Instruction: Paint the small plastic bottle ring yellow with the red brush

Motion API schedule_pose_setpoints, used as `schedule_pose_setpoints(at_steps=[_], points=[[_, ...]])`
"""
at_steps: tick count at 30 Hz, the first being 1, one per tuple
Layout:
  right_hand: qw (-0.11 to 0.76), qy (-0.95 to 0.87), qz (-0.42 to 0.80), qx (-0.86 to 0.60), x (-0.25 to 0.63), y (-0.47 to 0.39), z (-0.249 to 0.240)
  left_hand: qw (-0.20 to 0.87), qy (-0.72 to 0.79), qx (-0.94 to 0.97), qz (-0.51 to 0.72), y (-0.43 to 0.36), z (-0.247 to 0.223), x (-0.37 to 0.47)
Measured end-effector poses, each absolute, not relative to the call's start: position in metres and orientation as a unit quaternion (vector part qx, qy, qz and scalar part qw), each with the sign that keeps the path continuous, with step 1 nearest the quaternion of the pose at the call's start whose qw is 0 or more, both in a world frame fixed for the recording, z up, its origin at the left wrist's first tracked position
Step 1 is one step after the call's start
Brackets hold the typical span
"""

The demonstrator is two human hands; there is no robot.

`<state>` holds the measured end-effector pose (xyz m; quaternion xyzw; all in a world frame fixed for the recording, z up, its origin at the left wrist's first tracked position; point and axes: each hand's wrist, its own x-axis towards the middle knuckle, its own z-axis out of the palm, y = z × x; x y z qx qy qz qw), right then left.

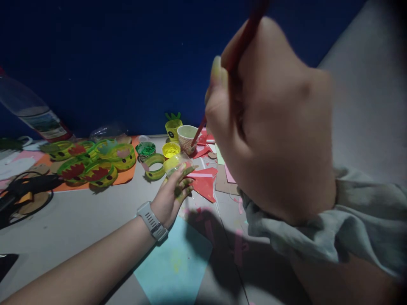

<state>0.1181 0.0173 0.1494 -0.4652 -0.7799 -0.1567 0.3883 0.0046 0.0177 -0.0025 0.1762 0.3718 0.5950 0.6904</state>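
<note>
Gripped in the fingers of the right hand (270, 114), raised close to my eyes and blurred, is a slim red brush (251, 31) that slants down to the left, its lower end showing in front of a patterned cup (187, 137); I cannot tell whether the two touch. With my left hand (168, 199), farther off, I hold a clear plastic piece (179, 160) between thumb and fingers, part of it coated yellow. Paint stains those fingers green and yellow, and a grey watch (152, 221) circles that wrist.

Just beyond the plastic piece sits a tub of yellow paint (171, 150), with a tub of green paint (146, 149) to its left. Between the green tub and my left hand lies a yellow-green ring (154, 166). Behind the yellow tub stands a yellow cup (174, 129) with a green spiky top. Farther left, several painted rings (100, 173) crowd an orange sheet (127, 176). Red paper (205, 186) lies right of my left hand, and a light blue sheet (174, 262) lies nearer me.
</note>
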Motion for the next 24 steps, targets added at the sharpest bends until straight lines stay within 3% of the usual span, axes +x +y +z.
schedule_pose_setpoints(at_steps=[6, 17, 20, 24], points=[[0.404, -0.828, -0.147, -0.36, 0.117, 0.011, 0.151, 0.666, 0.371, 0.22, 0.608, 0.018, -0.004, 0.007], [0.353, -0.788, -0.151, -0.482, 0.115, 0.018, 0.152, 0.697, 0.356, 0.187, 0.594, 0.018, -0.003, 0.005], [0.396, -0.79, -0.124, -0.452, 0.121, 0.021, 0.151, 0.707, 0.354, 0.202, 0.578, 0.017, -0.001, 0.004], [0.479, -0.797, 0.012, -0.367, 0.129, 0.036, 0.146, 0.717, 0.373, 0.263, 0.526, 0.007, 0.002, -0.001]])
